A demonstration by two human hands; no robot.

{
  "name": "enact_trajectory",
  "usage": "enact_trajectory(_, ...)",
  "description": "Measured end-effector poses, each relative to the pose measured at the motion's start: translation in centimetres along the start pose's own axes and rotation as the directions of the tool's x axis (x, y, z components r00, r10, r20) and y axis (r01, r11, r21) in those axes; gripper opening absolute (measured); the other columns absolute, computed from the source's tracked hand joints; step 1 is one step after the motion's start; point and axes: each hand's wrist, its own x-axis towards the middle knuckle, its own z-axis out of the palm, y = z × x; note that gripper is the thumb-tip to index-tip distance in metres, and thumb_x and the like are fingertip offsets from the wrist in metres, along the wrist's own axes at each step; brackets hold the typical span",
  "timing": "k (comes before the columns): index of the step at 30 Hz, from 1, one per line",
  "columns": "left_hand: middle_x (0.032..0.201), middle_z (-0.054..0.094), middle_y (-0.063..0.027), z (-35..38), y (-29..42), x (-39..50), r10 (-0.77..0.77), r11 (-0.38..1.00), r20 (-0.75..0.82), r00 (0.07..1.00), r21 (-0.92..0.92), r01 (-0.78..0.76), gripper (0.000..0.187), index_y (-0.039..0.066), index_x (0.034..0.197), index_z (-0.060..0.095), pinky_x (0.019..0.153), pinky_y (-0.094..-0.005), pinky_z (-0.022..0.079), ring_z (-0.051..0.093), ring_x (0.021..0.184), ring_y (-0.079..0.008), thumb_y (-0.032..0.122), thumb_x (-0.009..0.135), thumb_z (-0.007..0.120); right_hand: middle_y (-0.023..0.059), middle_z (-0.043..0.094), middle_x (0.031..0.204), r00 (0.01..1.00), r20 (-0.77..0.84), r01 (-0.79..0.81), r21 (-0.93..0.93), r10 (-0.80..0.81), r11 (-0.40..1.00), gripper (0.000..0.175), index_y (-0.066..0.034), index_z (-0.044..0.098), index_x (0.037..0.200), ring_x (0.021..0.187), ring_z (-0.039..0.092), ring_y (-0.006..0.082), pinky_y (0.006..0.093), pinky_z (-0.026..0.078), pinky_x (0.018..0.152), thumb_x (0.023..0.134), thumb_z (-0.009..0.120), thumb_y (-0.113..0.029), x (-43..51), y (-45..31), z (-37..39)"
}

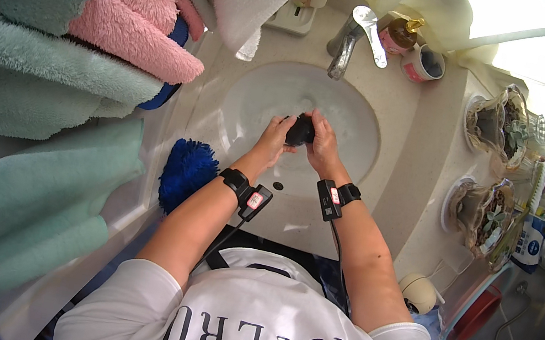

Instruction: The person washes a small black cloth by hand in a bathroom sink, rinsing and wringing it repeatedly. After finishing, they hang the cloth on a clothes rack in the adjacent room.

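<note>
Over a white oval washbasin (252, 96), both my hands grip a small dark object (301, 130); its exact kind cannot be told. My left hand (273, 140) holds its left side, with the thumb on top. On the right side, my right hand (323, 143) has its fingers bent around it. Cloudy water appears to lie in the basin below. The metal faucet (344, 47) with its raised lever stands at the basin's far rim, beyond my hands. Each wrist wears a black strap with a small box and a cable.
Pink and pale green towels (138, 34) hang at left, above a blue shaggy cloth (188, 175). Behind the basin stand a soap dish (295, 17), a pump bottle (399, 33) and a cup (424, 64). Potted succulents (494, 220) and a round white camera (417, 292) are at right.
</note>
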Motion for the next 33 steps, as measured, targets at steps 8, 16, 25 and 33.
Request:
enact_trajectory(8, 0.122, 0.047, -0.0141, -2.8, -2.0, 3.3, 0.21, 0.96, 0.009, 0.978, 0.189, -0.208, 0.05, 0.007, 0.124, 0.039, 0.08, -0.0355, 0.051, 0.054, 0.105, -0.0205, 0.005, 0.081, 0.065, 0.0085, 0.057, 0.101, 0.976, -0.135, 0.097, -0.438, -0.172, 0.893, 0.036, -0.005, 0.051, 0.112, 0.093, 0.058, 0.0198, 0.0291, 0.048, 0.082, 0.081, 0.069, -0.008, 2.1, 1.7, -4.9)
enact_trajectory(16, 0.14, 0.032, -0.0255, -3.5, -3.6, 6.9, 0.438, 0.085, 0.098, 0.894, 0.985, -0.149, 0.065, 0.01, 0.144, 0.024, 0.106, -0.0489, 0.029, 0.031, 0.131, -0.0406, 0.019, 0.088, 0.057, 0.0169, 0.03, 0.147, 0.807, 0.507, 0.419, -0.853, -0.304, -0.311, 0.071, -0.0261, 0.041, 0.138, 0.124, 0.041, 0.0415, 0.0533, 0.041, 0.094, 0.074, 0.071, -0.014, 2.5, 3.4, -4.9)
enact_trajectory(25, 0.118, 0.057, -0.0263, -3.4, -2.7, 9.3, -0.047, -0.18, -0.002, 0.999, 0.984, -0.006, 0.033, 0.01, 0.118, 0.061, 0.095, -0.0522, 0.041, 0.055, 0.111, -0.0397, 0.019, 0.09, 0.046, 0.0099, 0.024, 0.151, 0.969, 0.183, 0.243, -0.845, 0.169, -0.477, 0.056, -0.0269, 0.04, 0.138, 0.13, 0.037, 0.0362, 0.0479, 0.041, 0.098, 0.085, 0.056, -0.025, 6.1, 5.1, -6.7)
enact_trajectory(33, 0.121, 0.06, -0.016, -4.2, -4.1, 13.5, -0.341, -0.423, 0.002, 0.94, 0.893, -0.155, 0.038, 0.008, 0.118, 0.062, 0.098, -0.0421, 0.041, 0.057, 0.113, -0.032, 0.023, 0.091, 0.039, 0.0117, 0.03, 0.148, 0.941, 0.023, 0.143, -0.93, 0.337, -0.338, 0.056, -0.0162, 0.037, 0.14, 0.127, 0.041, 0.0323, 0.0429, 0.041, 0.098, 0.087, 0.051, -0.024, 7.4, 5.4, -8.8)
